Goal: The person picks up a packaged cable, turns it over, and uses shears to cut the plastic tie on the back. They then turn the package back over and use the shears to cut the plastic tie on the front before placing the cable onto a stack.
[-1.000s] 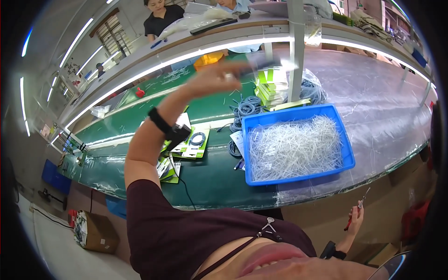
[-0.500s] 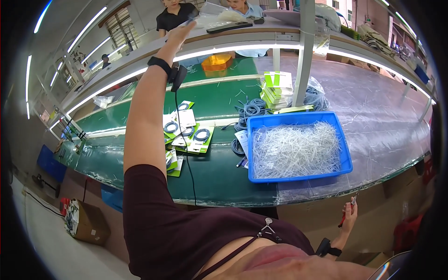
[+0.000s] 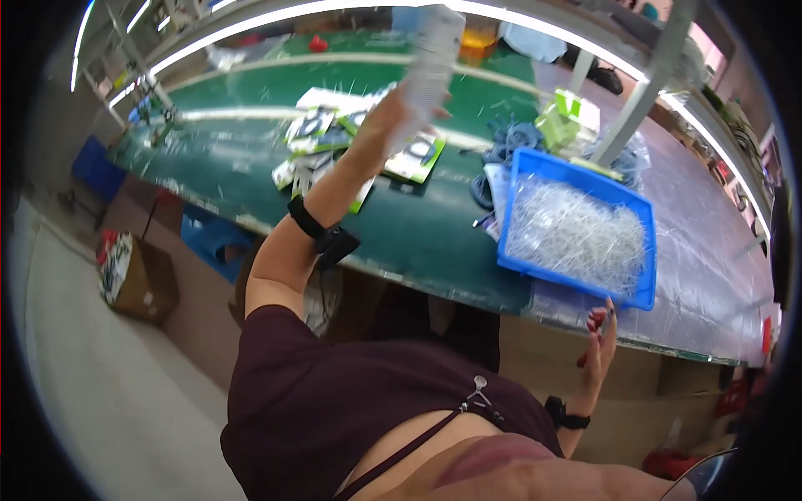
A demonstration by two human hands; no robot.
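My left hand (image 3: 399, 117) is raised over the green tabletop, closed round a long whitish package (image 3: 434, 63) smeared by motion. Beneath that forearm lie several white-and-green cards with coiled dark cables (image 3: 311, 125). At the table's front edge my right hand (image 3: 598, 346) grips red-handled pliers (image 3: 594, 321), whose jaws are hard to make out. Just beyond it stands a blue tray (image 3: 511, 267) heaped with thin clear plastic strips (image 3: 576, 234). Loose blue-grey cable coils (image 3: 511, 140) lie behind the tray's left corner.
A stack of white-and-green cards (image 3: 570, 121) stands beside a white shelf post (image 3: 639, 108). Overhead runs a shelf edge with a light strip (image 3: 334, 10). An orange container (image 3: 478, 42) sits at the back. On the floor are a filled cardboard box (image 3: 142, 280) and a blue stool (image 3: 213, 242).
My left hand has come down from the shelf, bringing the whitish package. My right hand has risen to the table edge with the pliers. The whole view has shifted and tilted.
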